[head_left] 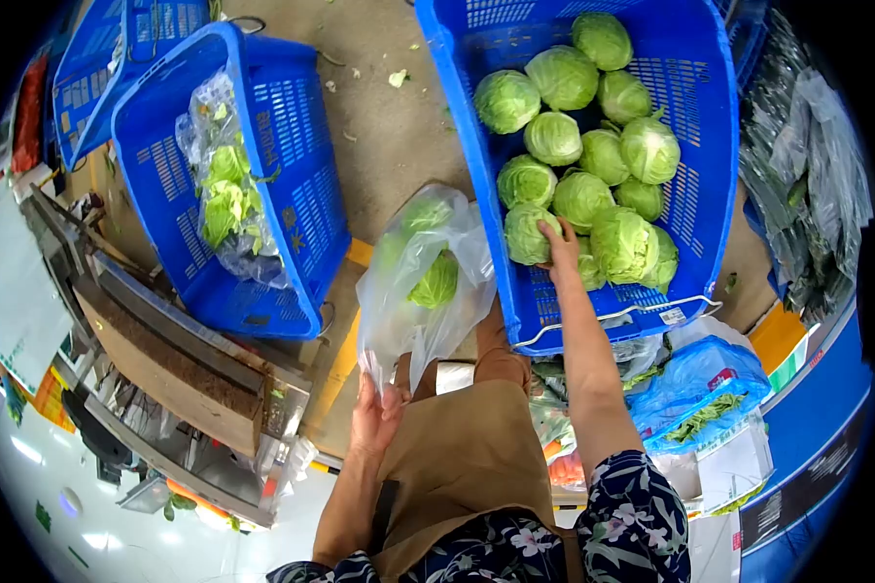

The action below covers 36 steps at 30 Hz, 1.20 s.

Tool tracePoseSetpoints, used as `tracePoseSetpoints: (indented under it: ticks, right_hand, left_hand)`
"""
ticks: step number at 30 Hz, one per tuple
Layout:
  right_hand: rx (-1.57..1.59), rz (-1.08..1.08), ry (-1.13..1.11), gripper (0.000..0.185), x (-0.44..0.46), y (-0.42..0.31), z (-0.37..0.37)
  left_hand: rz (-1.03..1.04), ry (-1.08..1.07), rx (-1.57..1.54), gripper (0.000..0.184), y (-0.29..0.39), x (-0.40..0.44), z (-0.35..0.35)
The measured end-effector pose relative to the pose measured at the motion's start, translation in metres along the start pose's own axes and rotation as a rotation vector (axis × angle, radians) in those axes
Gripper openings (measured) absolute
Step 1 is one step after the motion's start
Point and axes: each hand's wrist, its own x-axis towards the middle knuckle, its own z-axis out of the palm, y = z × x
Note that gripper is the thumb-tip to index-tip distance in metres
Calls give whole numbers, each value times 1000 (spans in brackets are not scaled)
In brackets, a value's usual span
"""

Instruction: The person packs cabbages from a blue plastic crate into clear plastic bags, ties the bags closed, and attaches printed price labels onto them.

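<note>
My left hand (374,413) grips the edge of a clear plastic bag (384,291), which hangs with green cabbages inside, one (436,282) showing plainly in its mouth. My right hand (560,249) reaches into a large blue basket (467,126), its fingers curled round the side of a pale green cabbage (527,235). Several more round cabbages (581,199) lie around and beyond that one. The underside of the held cabbage is hidden, so I cannot tell whether it is lifted.
A second blue basket (311,185) on the left holds loose leaves (228,199) and crumpled plastic. Wooden shelving (165,360) stands at the lower left. On the right are a blue bag (700,389) of green vegetables and bagged dark leafy greens (797,194). Leaf scraps (398,78) litter the floor.
</note>
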Motion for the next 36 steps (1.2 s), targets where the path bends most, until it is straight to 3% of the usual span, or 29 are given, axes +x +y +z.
tracePoseSetpoints:
  ticks: [2, 5, 7, 9, 14, 17, 21, 23, 27, 30, 31, 32, 33, 34, 35, 36]
  right_hand:
    - [-86, 24, -72, 77, -2, -3, -4]
    - [94, 186, -205, 76, 22, 4, -18]
    - [82, 171, -287, 71, 19, 4, -20]
    - [6, 134, -345, 70, 18, -5, -23]
    - [242, -55, -484, 65, -5, -16, -39]
    - [321, -154, -579, 80, -57, -36, -53]
    - [19, -215, -718, 95, -127, -44, -44]
    - [-91, -284, -941, 80, -154, -36, -13]
    - [-786, -718, -916, 65, -183, -1, 39]
    - [-497, -736, -581, 60, -152, -63, 20]
    - [-657, -970, -233, 60, -136, -104, 6]
    - [-479, -859, 139, 52, -103, -120, -7]
    - [-529, -945, 242, 70, -62, -148, -30]
    - [-823, -965, 512, 94, -15, -160, -51]
    - [-1012, -967, 639, 108, 19, -174, -66]
    - [-1215, -877, 689, 110, 38, -191, -72]
  left_hand:
    - [7, -3, -35, 34, 0, 4, 2]
    - [-14, 26, 1, 33, 0, 8, 11]
    - [-4, 20, -5, 33, 0, 11, 17]
    - [8, 8, -6, 32, 1, 14, 20]
    - [36, -61, 25, 36, 5, 15, 6]
    - [71, -58, -37, 38, 8, 9, 10]
    - [53, -97, -5, 39, 8, 4, 6]
    - [50, -19, -4, 34, 5, -1, 10]
    - [-72, 42, -91, 32, -3, 5, -35]
    - [11, -7, -7, 31, -1, -3, -19]
    - [19, -17, -21, 33, 2, -8, -3]
    - [-19, 38, -57, 33, -2, -7, -2]
    - [-48, 96, -92, 33, -7, -5, -3]
    - [-73, 151, -127, 33, -11, 1, -6]
    - [-70, 115, -199, 33, -10, 4, -15]
    - [-63, 86, -270, 33, -4, 5, -28]
